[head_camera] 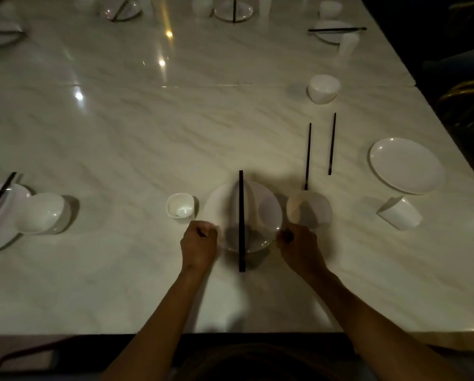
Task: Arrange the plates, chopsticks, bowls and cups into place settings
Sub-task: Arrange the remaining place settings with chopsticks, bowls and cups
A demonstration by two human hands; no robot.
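Fingers of the left hand (200, 237) curl round the near-left rim of the plate (268, 213), and those of the right hand (299, 243) curl on its near-right rim — a two-handed hold, with black chopsticks (241, 221) lying across the plate between them. Just beyond the left fingers sits a small cup (181, 205); just beyond the right ones, a bowl (310, 209). This setting looks nearly done. Further right of the right fingers, well apart, lie two loose chopsticks (321, 152), another bowl (323, 88), a bare plate (407, 165) and a tipped cup (399, 213) on the desk (120, 284) — that setting remains to be arranged.
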